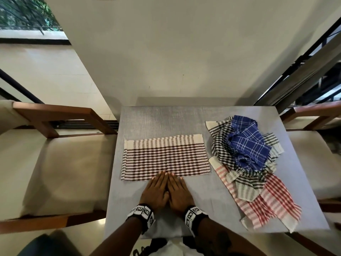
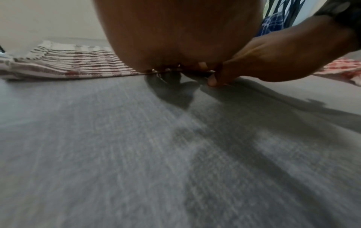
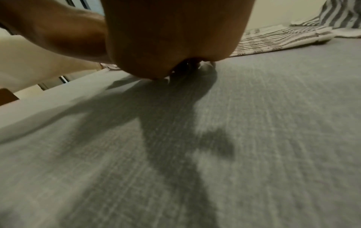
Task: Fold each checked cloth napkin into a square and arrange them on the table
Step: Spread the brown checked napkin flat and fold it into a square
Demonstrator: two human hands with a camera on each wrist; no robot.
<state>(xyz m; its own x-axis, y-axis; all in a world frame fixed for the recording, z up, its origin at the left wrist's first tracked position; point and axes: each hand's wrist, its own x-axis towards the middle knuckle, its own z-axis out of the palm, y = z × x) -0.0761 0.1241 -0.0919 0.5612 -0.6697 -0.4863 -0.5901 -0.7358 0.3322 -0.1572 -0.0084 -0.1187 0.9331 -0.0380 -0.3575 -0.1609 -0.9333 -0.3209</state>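
Note:
A brown-and-white checked napkin (image 1: 165,157) lies flat as a long rectangle on the grey table (image 1: 162,119). My left hand (image 1: 156,189) and right hand (image 1: 178,190) lie side by side, palms down, fingers straight, with the fingertips (image 1: 167,174) resting on the napkin's near edge at its middle. The left wrist view shows the same napkin (image 2: 74,64) beyond my left palm (image 2: 175,38), and my right hand (image 2: 283,57) beside it. In the right wrist view my right palm (image 3: 171,38) hides the fingers; the napkin's edge (image 3: 273,41) shows behind.
A loose heap sits at the table's right: a blue checked cloth (image 1: 247,143) on top of a black-and-white one (image 1: 221,143), over a red-and-white one (image 1: 267,198) that reaches the near right corner. Wooden chairs with cream seats (image 1: 60,167) flank the table.

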